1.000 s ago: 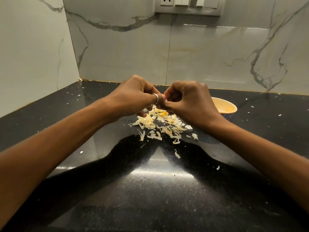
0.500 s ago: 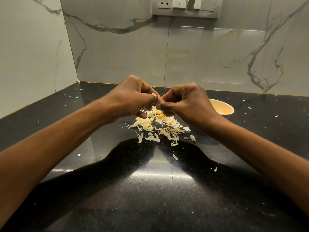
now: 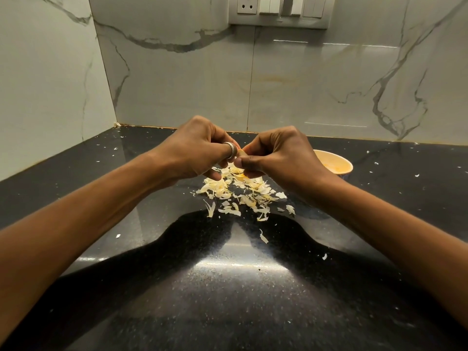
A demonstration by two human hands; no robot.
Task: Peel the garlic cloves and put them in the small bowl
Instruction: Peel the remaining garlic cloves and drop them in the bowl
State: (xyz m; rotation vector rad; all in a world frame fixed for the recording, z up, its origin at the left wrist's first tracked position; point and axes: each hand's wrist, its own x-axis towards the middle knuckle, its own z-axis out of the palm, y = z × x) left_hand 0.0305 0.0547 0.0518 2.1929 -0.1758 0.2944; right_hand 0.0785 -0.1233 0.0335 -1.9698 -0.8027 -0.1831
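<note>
A: Head view first. What is the surface, and what room is this?

B: A glossy black speckled countertop (image 3: 228,287) running into a corner, with pale marble-veined wall tiles (image 3: 177,79) on the back and left sides. A switch plate with a socket (image 3: 278,11) sits high on the back wall. A bright patch of light reflects off the counter near the bottom centre, and white flecks lie scattered over the stone.

A: And on the counter?

B: A loose heap of pale garlic skins (image 3: 240,196) lies just below the hands, with a few stray pieces (image 3: 263,236) nearer the camera. The small bowl (image 3: 339,165), cream-yellow inside, stands behind the right wrist, partly hidden by it.

A: Where is the clove?

B: The garlic clove (image 3: 241,153) shows only as a small pale sliver between the two hands, raised above the heap and left of the bowl.

A: How do the fingers stand?

B: The left hand (image 3: 197,150), wearing a silver ring (image 3: 230,150), has its fingers curled in, the tips meeting the clove. The right hand (image 3: 281,155) is curled too, thumb (image 3: 247,163) pressed in from below, pinching the same clove. Both hands are closed on it, knuckles almost touching.
</note>
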